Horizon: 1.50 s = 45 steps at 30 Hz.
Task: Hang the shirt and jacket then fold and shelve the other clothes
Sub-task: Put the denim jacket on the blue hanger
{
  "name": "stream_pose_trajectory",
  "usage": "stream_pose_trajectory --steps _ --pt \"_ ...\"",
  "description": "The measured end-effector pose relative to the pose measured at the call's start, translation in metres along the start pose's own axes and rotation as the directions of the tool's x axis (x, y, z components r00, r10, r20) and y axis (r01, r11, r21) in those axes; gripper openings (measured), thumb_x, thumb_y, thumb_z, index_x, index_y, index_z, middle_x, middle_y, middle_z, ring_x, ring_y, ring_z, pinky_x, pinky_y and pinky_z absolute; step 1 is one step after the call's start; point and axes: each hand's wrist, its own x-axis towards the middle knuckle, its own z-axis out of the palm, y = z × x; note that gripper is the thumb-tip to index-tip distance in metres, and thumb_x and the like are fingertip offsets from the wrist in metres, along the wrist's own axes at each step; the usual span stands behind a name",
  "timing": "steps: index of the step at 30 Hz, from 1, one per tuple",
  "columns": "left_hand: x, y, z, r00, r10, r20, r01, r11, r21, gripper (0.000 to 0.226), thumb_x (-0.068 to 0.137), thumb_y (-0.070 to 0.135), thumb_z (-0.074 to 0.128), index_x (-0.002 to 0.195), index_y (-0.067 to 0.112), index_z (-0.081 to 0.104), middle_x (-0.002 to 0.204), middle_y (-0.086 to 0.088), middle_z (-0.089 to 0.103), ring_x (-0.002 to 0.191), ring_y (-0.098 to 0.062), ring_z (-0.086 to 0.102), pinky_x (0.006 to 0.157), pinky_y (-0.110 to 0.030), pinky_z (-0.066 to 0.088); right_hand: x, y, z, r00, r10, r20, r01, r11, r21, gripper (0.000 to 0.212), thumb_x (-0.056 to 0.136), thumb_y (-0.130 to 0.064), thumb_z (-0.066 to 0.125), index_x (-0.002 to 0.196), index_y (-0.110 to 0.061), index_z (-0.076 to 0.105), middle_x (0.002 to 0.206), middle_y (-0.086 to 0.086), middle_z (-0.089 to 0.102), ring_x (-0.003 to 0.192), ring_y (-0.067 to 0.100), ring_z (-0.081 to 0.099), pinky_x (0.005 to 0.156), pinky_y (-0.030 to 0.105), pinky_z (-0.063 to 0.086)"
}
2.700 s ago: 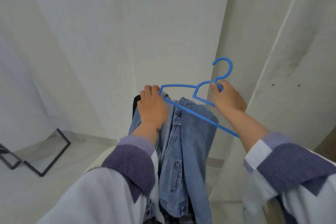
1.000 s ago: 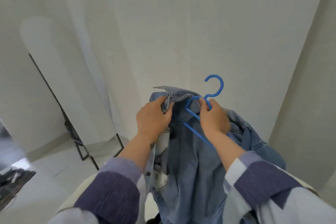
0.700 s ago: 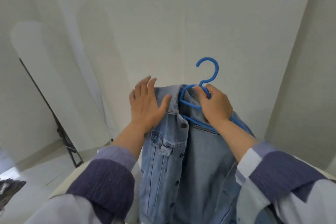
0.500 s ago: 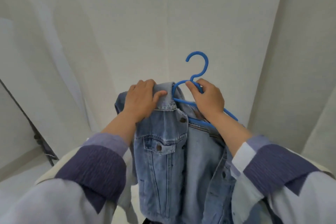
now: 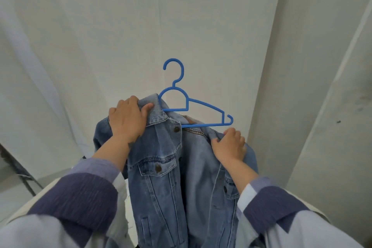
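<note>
A light blue denim jacket (image 5: 171,171) hangs in front of me with its front open. A blue plastic hanger (image 5: 189,106) sits in its neck, hook upward; the hanger's left arm is inside the left shoulder and its right arm pokes out bare above the collar. My left hand (image 5: 127,119) grips the jacket's left collar and shoulder at the hanger's end. My right hand (image 5: 229,145) pinches the right collar edge just below the hanger's bare arm.
Plain white walls (image 5: 120,26) fill the view, with a corner and a white panel (image 5: 332,106) on the right. A black metal frame (image 5: 20,171) stands low at the left edge.
My right hand has let go of the hanger's neck and dropped to the jacket's right collar. My left hand keeps its hold on the left collar. The hanger's right arm now shows bare.
</note>
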Motion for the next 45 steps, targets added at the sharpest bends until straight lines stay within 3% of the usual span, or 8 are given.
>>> stream_pose_trajectory --steps 4,6,14,23,30,36,40,45 --pt "-0.004 -0.002 0.003 1.0 -0.026 -0.002 0.026 1.0 0.0 0.048 0.096 0.053 0.035 0.103 0.009 0.053 0.102 -0.013 0.061 0.1 -0.032 0.051 0.085 -0.043 0.033 -0.001 0.006 0.011 0.988 -0.037 0.147 0.055 0.991 -0.12 0.058 0.086 -0.058 0.049 0.133 -0.025 0.043 0.135 0.004 0.043 0.128 0.029 0.036 0.102 0.046 0.035" --pt "-0.007 -0.005 0.003 0.999 -0.043 0.003 0.043 0.999 0.0 0.048 0.095 0.053 0.035 0.103 0.009 0.053 0.102 -0.014 0.061 0.1 -0.033 0.051 0.085 -0.043 0.033 -0.002 0.01 0.011 0.985 -0.082 0.154 0.111 0.975 -0.195 0.051 0.091 -0.053 0.047 0.134 -0.026 0.048 0.136 0.003 0.043 0.128 0.028 0.036 0.102 0.045 0.035" --pt "-0.017 -0.025 -0.024 0.999 -0.022 -0.023 0.02 0.995 -0.094 0.046 0.095 0.052 0.037 0.101 0.009 0.052 0.099 -0.015 0.06 0.098 -0.034 0.052 0.088 -0.045 0.033 -0.004 0.01 -0.035 0.999 -0.027 -0.02 0.028 0.997 0.065 0.032 0.1 -0.023 0.036 0.102 -0.009 0.065 0.107 0.014 0.064 0.092 0.033 0.058 0.073 0.034 0.044" --pt "-0.026 -0.029 -0.083 0.949 0.235 -0.209 -0.25 0.967 -0.048 0.037 0.095 0.047 0.044 0.095 0.011 0.055 0.089 -0.014 0.063 0.089 -0.035 0.053 0.079 -0.044 0.033 -0.032 0.007 -0.125 0.952 -0.03 -0.306 0.059 0.994 0.088 0.03 0.099 -0.027 0.038 0.105 -0.018 0.067 0.113 0.015 0.064 0.097 0.037 0.059 0.07 0.032 0.038" --pt "-0.045 0.007 -0.094 0.957 0.089 -0.275 -0.13 0.982 -0.136 0.038 0.091 0.051 0.048 0.089 0.014 0.053 0.082 -0.016 0.066 0.08 -0.038 0.06 0.074 -0.042 0.035 -0.07 -0.004 -0.174 0.879 -0.125 -0.46 0.181 0.98 0.079 0.026 0.099 -0.025 0.037 0.088 -0.013 0.058 0.096 0.01 0.064 0.075 0.025 0.049 0.062 0.031 0.032" --pt "-0.057 0.056 -0.123 0.955 -0.037 -0.294 -0.071 0.934 -0.35 0.039 0.091 0.051 0.049 0.096 0.012 0.054 0.092 -0.018 0.067 0.087 -0.04 0.06 0.08 -0.042 0.037 -0.109 -0.017 -0.224 0.773 -0.329 -0.543 0.438 0.895 0.082 0.024 0.1 -0.025 0.037 0.078 -0.019 0.041 0.074 -0.001 0.051 0.069 0.023 0.05 0.058 0.031 0.03" --pt "-0.072 0.107 -0.15 0.934 -0.03 -0.355 -0.126 0.904 -0.408 0.037 0.091 0.051 0.049 0.094 0.014 0.053 0.088 -0.016 0.067 0.084 -0.039 0.06 0.08 -0.042 0.036 -0.146 0.007 -0.239 0.723 -0.483 -0.494 0.559 0.829 0.006 0.025 0.1 -0.019 0.039 0.076 -0.014 0.043 0.067 0.002 0.049 0.061 0.021 0.045 0.056 0.035 0.028" --pt "-0.11 0.172 -0.17 0.923 0.073 -0.379 -0.242 0.875 -0.42 0.035 0.091 0.05 0.05 0.094 0.015 0.053 0.085 -0.013 0.067 0.082 -0.036 0.06 0.078 -0.042 0.034 -0.182 0.074 -0.252 0.779 -0.509 -0.365 0.523 0.85 -0.07 0.023 0.1 -0.017 0.041 0.079 -0.009 0.048 0.069 0.001 0.051 0.064 0.022 0.048 0.059 0.033 0.031"
